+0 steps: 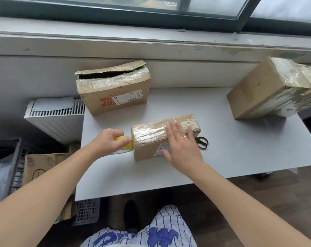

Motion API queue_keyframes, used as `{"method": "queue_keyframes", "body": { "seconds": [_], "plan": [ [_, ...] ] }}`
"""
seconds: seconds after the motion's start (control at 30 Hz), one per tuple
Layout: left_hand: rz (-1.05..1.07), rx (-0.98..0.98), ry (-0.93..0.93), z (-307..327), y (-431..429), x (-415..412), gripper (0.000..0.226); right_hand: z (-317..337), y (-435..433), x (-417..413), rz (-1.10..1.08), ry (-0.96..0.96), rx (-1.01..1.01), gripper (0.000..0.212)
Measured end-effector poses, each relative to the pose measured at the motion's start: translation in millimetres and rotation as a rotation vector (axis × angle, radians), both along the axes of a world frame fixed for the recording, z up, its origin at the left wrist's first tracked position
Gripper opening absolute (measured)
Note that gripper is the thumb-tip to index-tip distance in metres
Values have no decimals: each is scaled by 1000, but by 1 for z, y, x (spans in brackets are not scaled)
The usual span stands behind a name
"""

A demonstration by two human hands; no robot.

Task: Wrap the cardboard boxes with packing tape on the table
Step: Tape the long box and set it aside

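A small cardboard box (151, 134), its top shiny with clear tape, lies in the middle of the white table (240, 154). My left hand (109, 140) grips a yellow-cored roll of packing tape (124, 146) right against the box's left end. My right hand (181, 145) lies flat with straight fingers across the box's top and near side. A larger box with a torn open top (115, 90) stands at the back left. A big taped box (275, 90) sits at the back right.
Black scissors (202, 142) lie on the table just right of the small box, partly behind my right hand. A white radiator (58, 118) stands left of the table. Cardboard (42, 166) and crates (14, 168) fill the floor on the left.
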State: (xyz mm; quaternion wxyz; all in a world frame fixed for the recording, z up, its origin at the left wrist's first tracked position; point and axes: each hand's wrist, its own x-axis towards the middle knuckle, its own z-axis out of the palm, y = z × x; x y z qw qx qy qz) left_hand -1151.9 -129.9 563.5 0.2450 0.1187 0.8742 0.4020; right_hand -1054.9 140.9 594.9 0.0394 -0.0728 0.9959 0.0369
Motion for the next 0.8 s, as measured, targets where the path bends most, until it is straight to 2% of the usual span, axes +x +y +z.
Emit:
{"method": "queue_keyframes", "body": {
  "seconds": [0.13,0.23,0.3,0.4,0.47,0.53,0.63,0.7,0.8],
  "plan": [
    [24,7,1,-4,-7,5,45,-17,-66,15,125,117,-141,92],
    [52,26,-3,-4,-9,7,46,-11,-64,9,170,149,-135,95],
    [44,26,13,0,-2,10,49,4,-57,-6,179,68,-125,100],
    [18,8,28,5,12,17,53,24,-66,-35,148,-235,-53,117],
    [32,-15,33,11,13,20,55,28,-72,-49,197,-266,6,108],
    [56,-15,54,24,8,21,56,33,-66,-58,220,-209,-20,96],
    [65,108,96,61,-2,15,53,49,-52,-62,184,-99,-257,102],
    [49,194,110,92,-7,11,48,61,-42,-62,149,-25,-481,94],
    [-33,223,226,135,-9,5,49,75,-36,-62,89,-21,-712,92]
  ]
}}
